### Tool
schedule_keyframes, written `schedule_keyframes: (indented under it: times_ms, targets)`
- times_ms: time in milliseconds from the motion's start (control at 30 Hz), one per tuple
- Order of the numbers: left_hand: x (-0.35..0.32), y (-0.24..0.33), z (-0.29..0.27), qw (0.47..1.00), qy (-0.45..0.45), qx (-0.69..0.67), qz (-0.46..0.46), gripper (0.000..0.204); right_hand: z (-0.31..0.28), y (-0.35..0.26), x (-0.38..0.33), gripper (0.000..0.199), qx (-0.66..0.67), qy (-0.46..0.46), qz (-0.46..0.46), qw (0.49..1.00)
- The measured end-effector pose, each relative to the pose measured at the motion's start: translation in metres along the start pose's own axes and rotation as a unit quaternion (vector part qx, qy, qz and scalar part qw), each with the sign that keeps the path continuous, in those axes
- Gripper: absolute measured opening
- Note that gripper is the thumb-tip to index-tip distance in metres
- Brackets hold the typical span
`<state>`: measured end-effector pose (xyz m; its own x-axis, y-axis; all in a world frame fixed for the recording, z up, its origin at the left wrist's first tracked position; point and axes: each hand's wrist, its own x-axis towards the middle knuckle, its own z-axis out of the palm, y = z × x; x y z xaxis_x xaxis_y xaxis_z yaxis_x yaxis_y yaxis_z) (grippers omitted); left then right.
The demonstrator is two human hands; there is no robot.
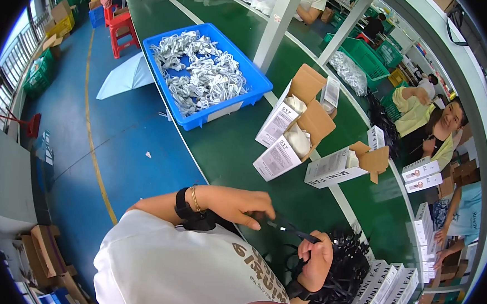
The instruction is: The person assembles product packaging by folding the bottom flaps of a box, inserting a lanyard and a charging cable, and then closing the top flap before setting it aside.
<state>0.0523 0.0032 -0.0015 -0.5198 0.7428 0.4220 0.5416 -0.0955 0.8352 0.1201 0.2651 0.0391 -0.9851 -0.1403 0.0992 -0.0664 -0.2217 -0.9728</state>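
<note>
Here, both hands meet on one thin black strap (290,228), held above the near edge of the green belt (227,145). The left hand (240,205) comes across from the left, its thumb and forefinger pinched together on one end of the strap. The right hand (316,259) is curled into a loose fist around the other end, fingers closed over it. The strap runs nearly level between them, sloping slightly down toward the right hand.

Just under and beside the right hand lies a heap of black straps (348,270), tangled and glossy, at the belt's near end. A dark band and a gold bangle sit on the left wrist, and the person's white shirt fills the lower middle of the view.

Further along the belt stand three open white cartons (289,138), their brown flaps up, with pale bagged items showing inside; two lean together and the third lies just to their right. Beyond them a blue tray (258,86) holds a pile of coiled grey cables (201,74). To the right of the hands, a row of flat white boxes (388,286) stands packed on edge. Across the belt on the right, another person in a yellow top (413,115) sits near more small boxes.
</note>
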Motion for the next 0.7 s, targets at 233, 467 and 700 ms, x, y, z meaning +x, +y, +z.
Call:
schedule_keyframes:
  times_ms: [233, 467, 700]
  targets:
    - [0.046, 0.005, 0.020, 0.979, -0.130, -0.069, -0.140, 0.024, 0.008, 0.001, 0.017, 0.027, -0.209, -0.085, -0.026, 0.974]
    - [0.032, -0.001, -0.022, 0.986, -0.165, 0.025, 0.014, 0.021, 0.002, 0.010, 0.015, 0.032, -0.157, 0.078, -0.109, 0.978]
    - [-0.029, 0.050, -0.180, 0.921, 0.070, 0.314, -0.219, 0.008, 0.006, 0.013, 0.026, 0.031, 0.027, 0.218, -0.182, 0.959]
